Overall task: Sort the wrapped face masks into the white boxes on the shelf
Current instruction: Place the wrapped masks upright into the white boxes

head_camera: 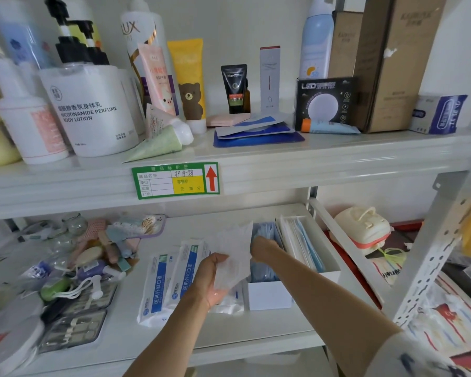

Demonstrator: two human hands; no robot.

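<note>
Left hand (211, 278) gripping a wrapped mask (235, 257) above the shelf (229, 330); right hand (264, 248) reaching into a white box (268, 295), grip not discernible.

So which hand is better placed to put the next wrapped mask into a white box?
Probably the left hand: it holds a white wrapped mask right beside the near white box. The right hand is already reaching into that box.

White boxes (267, 295) hold light-blue masks (264, 273). Flat packs (161, 284) are white with a blue vertical stripe. The shelf (256, 333) is off-white. The price label (175, 180) is green-bordered, with a yellow panel and red arrow.
</note>
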